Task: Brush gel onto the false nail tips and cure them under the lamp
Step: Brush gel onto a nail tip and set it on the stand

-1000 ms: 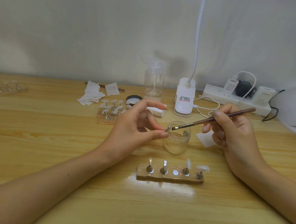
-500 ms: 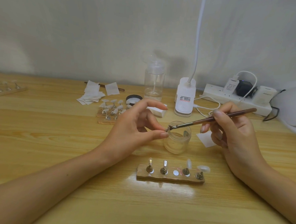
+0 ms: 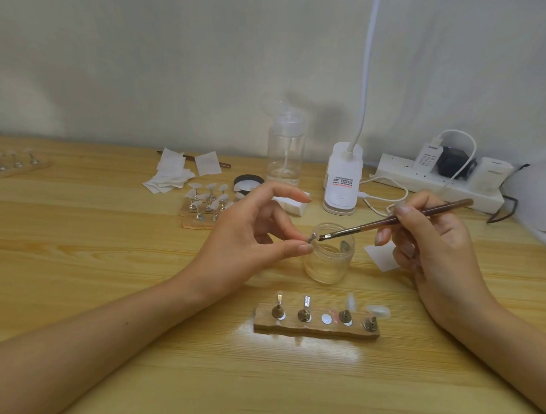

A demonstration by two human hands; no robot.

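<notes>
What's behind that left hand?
A wooden block of nail tips, a black lid and white pads; the left hand hides the block's right end and part of the pads.

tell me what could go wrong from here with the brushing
1. The left hand pinches the tiny nail stand by fingertips alone, apparently above the open jar; a slip might drop it in.
2. The right hand, holding the brush, hangs near the wooden holder; lowering the wrist could knock its standing tips.
</notes>
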